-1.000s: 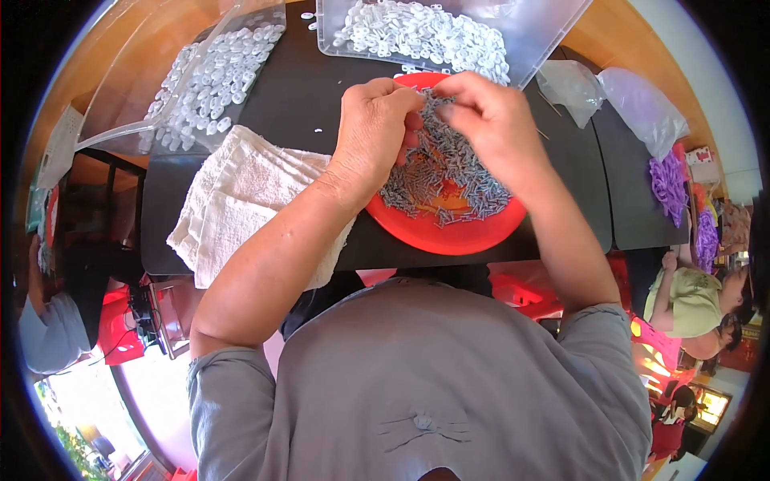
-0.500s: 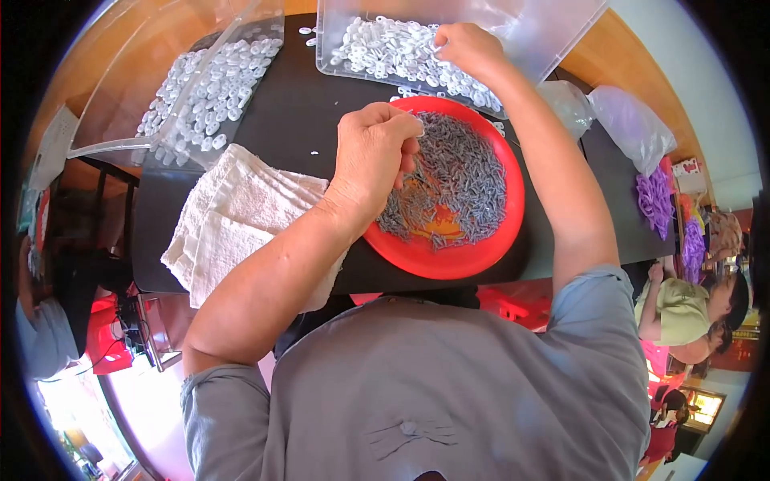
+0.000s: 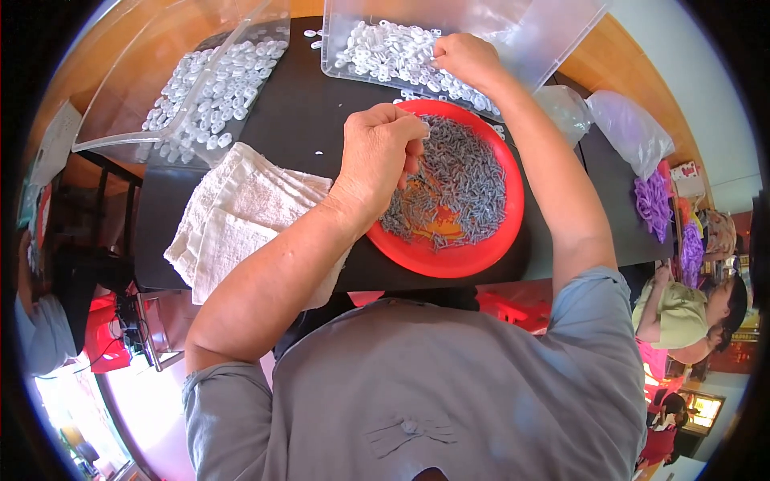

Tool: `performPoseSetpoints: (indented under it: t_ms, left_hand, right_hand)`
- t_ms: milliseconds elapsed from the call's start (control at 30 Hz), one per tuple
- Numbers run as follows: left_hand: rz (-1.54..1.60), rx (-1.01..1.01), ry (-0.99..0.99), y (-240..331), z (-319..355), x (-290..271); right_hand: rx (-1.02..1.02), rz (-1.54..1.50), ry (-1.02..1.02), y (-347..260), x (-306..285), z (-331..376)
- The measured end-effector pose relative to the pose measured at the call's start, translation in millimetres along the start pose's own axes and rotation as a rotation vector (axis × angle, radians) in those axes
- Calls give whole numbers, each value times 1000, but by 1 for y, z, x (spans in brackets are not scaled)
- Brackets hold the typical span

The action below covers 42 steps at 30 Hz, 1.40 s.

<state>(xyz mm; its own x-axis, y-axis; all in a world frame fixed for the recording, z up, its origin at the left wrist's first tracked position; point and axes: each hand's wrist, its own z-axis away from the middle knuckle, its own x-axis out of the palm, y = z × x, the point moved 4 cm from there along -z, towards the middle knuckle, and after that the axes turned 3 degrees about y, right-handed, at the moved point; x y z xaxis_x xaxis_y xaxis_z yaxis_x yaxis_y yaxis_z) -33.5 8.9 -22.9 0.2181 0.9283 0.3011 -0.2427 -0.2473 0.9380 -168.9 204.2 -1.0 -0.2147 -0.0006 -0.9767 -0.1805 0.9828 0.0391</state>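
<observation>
grey screws (image 3: 457, 188) lay heaped in a red round dish (image 3: 417, 255) that sat on the black table (image 3: 309, 108), close to its near edge. the left hand (image 3: 377, 156) hovered over the dish's left side, its grip curled closed with the fingertips pinched together near the top of the heap; whether a screw sat between them could not be told. the right hand (image 3: 464, 60) reached past the dish into a clear plastic tray (image 3: 545, 32) at the far side of the table, its grip bent down onto the small white rings (image 3: 385, 52) spread inside; whether it had closed on one could not be told. a second clear tray (image 3: 120, 120), tilted at the far left, held more white rings (image 3: 212, 88), and a few lay loose on the table between the trays. a folded white towel (image 3: 237, 216) lay just left of the dish, under the left forearm. two clear plastic bags (image 3: 618, 128) rested to the right of the dish, with purple pieces (image 3: 651, 196) beyond them.
</observation>
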Motion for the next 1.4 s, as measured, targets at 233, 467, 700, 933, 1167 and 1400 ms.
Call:
performPoseSetpoints:
  t_ms: [233, 467, 700, 933, 1167, 1400]
  left_hand:
    - [-7, 1, 14, 3, -1, 3]
    - [186, -19, -18, 0, -5, -2]
    - [262, 241, 22, 14, -4, -6]
    - [491, 75, -54, 8, -15, -13]
    - [462, 234, 11, 19, -7, -10]
    - [487, 270, 24, 21, 1, -5]
  right_hand:
    - [35, -6, 130, 10, 9, -2]
    - [292, -1295, -13, -7, -36, 57]
    - [215, -1490, -161, -58, -58, 120]
    - [104, -1369, -150, -122, -45, 138]
    - [194, -1387, -51, -134, -55, 143]
    - [168, -1490, 143, -139, -49, 145]
